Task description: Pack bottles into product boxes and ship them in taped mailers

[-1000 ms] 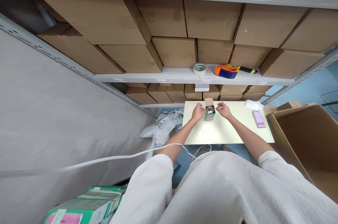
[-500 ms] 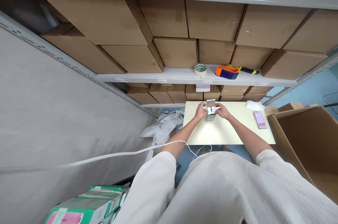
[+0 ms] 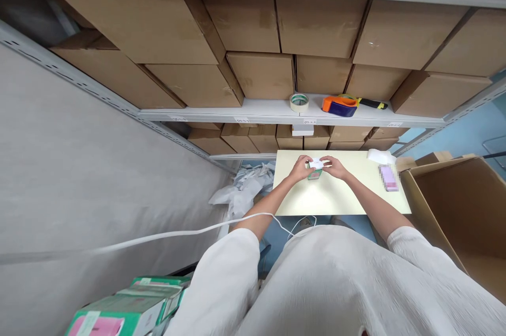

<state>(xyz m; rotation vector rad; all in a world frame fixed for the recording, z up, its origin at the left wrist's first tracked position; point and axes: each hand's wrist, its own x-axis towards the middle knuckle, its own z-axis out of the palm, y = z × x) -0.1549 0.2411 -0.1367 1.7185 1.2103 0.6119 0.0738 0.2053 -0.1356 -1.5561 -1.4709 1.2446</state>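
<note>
A small green carton (image 3: 314, 174) with a white top flap (image 3: 316, 164) stands on the pale table (image 3: 294, 199). The flap lies over the top of the carton. My left hand (image 3: 301, 168) is closed on its left side, thumb near the flap's edge. From the right, my right hand (image 3: 334, 166) grips the same carton with its fingertips at the flap. The contents are hidden under the flap.
A pixelated purple item (image 3: 389, 178) and a white sheet (image 3: 381, 156) lie on the table's right. Beside it stands a large open cardboard box (image 3: 435, 220). Above, the shelf holds a tape roll (image 3: 299, 103) and an orange-blue tape dispenser (image 3: 340, 106). A white cable (image 3: 190, 232) crosses left.
The carton's top flap stood up with the white inside showing; now it is folded down over the opening. Both hands have stayed at the carton's sides.
</note>
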